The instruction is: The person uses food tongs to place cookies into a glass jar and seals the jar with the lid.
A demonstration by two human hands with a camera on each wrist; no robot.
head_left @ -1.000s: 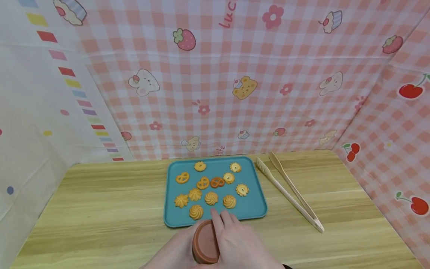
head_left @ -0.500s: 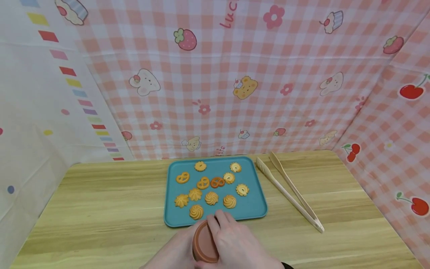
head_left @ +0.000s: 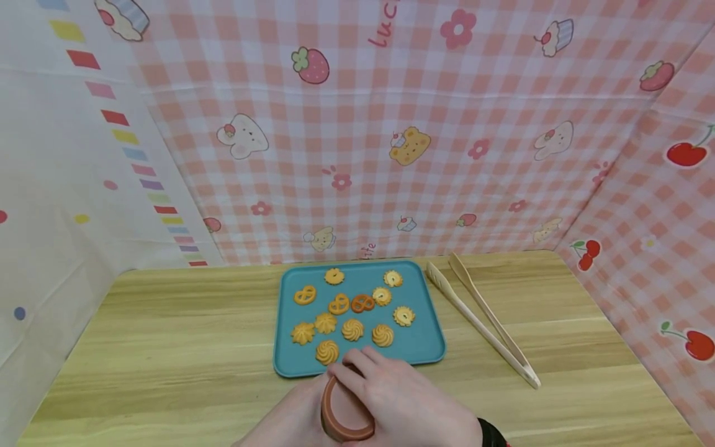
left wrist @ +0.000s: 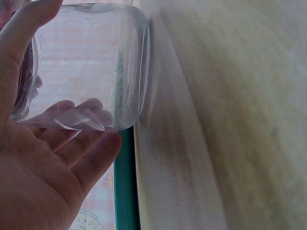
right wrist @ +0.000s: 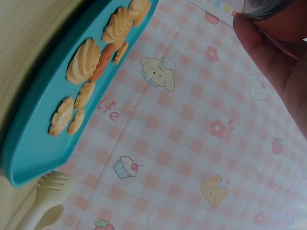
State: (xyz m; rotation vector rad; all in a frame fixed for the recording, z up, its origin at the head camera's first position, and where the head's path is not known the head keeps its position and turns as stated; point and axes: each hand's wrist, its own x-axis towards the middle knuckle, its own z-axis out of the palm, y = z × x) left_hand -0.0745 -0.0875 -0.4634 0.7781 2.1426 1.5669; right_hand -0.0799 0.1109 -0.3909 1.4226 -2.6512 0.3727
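A clear jar (left wrist: 81, 62) with a brown lid (head_left: 342, 406) is held just in front of the teal tray, near the bottom of the head view. My left hand (left wrist: 48, 167) wraps the jar's side, thumb on one side and fingers on the other, as the left wrist view shows. Over the top, my right hand (head_left: 410, 394) grips the lid, its fingers bent across the far rim. In the right wrist view only part of the lid (right wrist: 288, 24) shows at the upper corner. Through its wall the jar shows no contents.
Behind the jar lies the teal tray (head_left: 424, 347) with several cookies (head_left: 352, 329) and pretzels (head_left: 305, 295) spread on it. Wooden tongs (head_left: 480, 320) rest right of the tray on the wood-grain table (head_left: 184, 347). A pink checked cloth (head_left: 357, 124) hangs at the back.
My right hand has turned counterclockwise over the lid, its fingers sliding left along the far rim. More of the black wristband shows. Jar, left hand, tray and tongs stay about where they were.
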